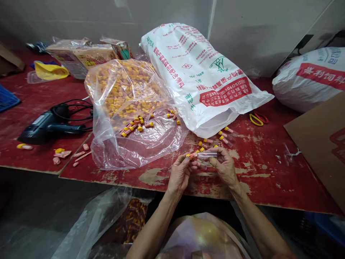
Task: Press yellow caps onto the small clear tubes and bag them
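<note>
Between thumb and fingers, my left hand [180, 173] pinches a small yellow-capped tube [193, 155] with a red-and-white printed body. My right hand [225, 169] is closed on a clear plastic tube [207, 155], held level. The two tubes meet end to end above the table's front part; whether one sits inside the other I cannot tell. Just beyond my hands lie several more yellow-capped tubes [225, 139], some with clear ends. A big clear plastic bag [115, 153] to the left holds many yellow-capped pieces, with several printed tubes [134, 126] lying on its open flap.
A white printed sack [188, 64] leans behind the tubes. Left on the red table [269, 169] lie a heat gun [45, 124] and its cable. Yellow-handled scissors [256, 119] and a cardboard box [318, 133] are on the right. An open bag of tubes [132, 219] sits below the edge.
</note>
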### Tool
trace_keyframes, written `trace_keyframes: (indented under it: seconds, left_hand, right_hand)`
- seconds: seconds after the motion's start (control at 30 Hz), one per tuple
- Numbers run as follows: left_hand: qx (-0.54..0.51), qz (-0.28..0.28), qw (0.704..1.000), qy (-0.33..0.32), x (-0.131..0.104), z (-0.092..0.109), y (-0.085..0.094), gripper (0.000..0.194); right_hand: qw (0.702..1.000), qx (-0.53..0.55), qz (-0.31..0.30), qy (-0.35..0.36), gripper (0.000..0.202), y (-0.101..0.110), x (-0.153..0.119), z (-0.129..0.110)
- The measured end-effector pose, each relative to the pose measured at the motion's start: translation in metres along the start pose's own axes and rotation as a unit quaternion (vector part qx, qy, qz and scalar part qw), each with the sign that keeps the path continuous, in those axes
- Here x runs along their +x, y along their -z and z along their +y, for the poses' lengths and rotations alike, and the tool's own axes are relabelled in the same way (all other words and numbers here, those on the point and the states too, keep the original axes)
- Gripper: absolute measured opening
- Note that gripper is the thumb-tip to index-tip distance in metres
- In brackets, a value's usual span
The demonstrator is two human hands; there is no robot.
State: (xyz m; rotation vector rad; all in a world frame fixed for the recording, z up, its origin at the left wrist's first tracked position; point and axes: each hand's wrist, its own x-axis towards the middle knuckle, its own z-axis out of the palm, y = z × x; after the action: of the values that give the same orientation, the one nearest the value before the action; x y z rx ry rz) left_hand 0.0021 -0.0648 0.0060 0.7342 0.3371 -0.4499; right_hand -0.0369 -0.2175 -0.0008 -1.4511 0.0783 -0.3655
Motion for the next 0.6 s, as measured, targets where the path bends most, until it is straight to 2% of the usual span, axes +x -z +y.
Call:
trace_keyframes:
  seconds: [0.2, 0.3, 0.37, 0.5, 0.6]
  left_hand:
    - [0.042, -0.004, 0.998, -0.052, -0.001, 0.000, 0.003, 0.040]
    - [0.056, 0.002, 0.996, -0.063, -0.001, -0.001, 0.003, 0.041]
    - [0.057, 0.007, 0.996, -0.068, -0.002, -0.001, 0.002, 0.042]
    - [0.076, -0.002, 0.992, -0.099, -0.005, -0.002, 0.001, 0.040]
    - [0.114, -0.015, 0.984, -0.138, -0.007, -0.007, 0.002, 0.038]
  right_hand:
    - [0.999, -0.033, -0.003, 0.023, 0.030, 0.004, -0.003, 0.000]
    - [0.995, -0.087, 0.004, 0.054, 0.035, 0.007, -0.003, -0.005]
    - [0.985, -0.158, -0.024, 0.072, 0.039, 0.008, -0.003, -0.011]
    - [0.950, -0.275, -0.122, 0.079, 0.050, 0.009, -0.004, -0.015]
    - [0.948, -0.287, -0.114, 0.076, 0.046, 0.008, -0.006, -0.009]
